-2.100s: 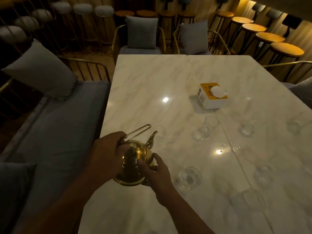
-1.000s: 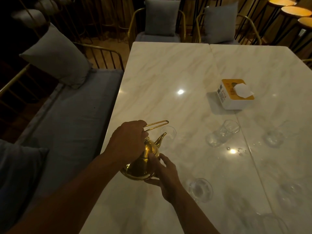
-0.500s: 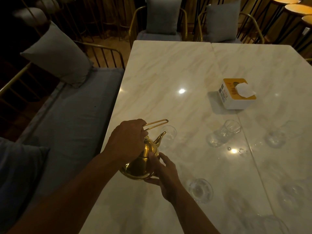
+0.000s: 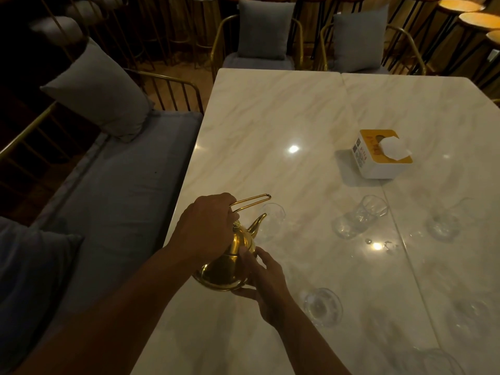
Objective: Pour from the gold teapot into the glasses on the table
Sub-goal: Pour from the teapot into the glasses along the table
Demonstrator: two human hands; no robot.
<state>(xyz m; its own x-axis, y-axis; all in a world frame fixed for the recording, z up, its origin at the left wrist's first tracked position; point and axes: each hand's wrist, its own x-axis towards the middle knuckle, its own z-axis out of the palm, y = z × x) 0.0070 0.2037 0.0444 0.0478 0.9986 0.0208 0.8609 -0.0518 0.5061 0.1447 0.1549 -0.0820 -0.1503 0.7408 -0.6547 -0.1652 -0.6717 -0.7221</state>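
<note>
The gold teapot (image 4: 227,269) is lifted and tilted forward over the marble table (image 4: 270,117). My left hand (image 4: 205,226) grips its thin gold handle from above. My right hand (image 4: 263,277) supports the pot's body and lid, fingers spread against its right side. The spout points into a clear glass (image 4: 272,217) just beyond it. Other clear glasses stand nearby: one (image 4: 323,307) to the right of my right wrist, one (image 4: 359,217) mid-table, one (image 4: 446,220) further right. I cannot make out any liquid stream.
A white and yellow tissue box (image 4: 381,154) sits past the glasses. More glasses show faintly at the lower right (image 4: 441,361). A grey cushioned bench (image 4: 108,198) runs along the table's left edge, and cushioned chairs (image 4: 265,31) stand at the far end.
The teapot has tipped slightly further forward, with its spout now over the near glass. Both hands keep the same hold. The view has shifted a little.
</note>
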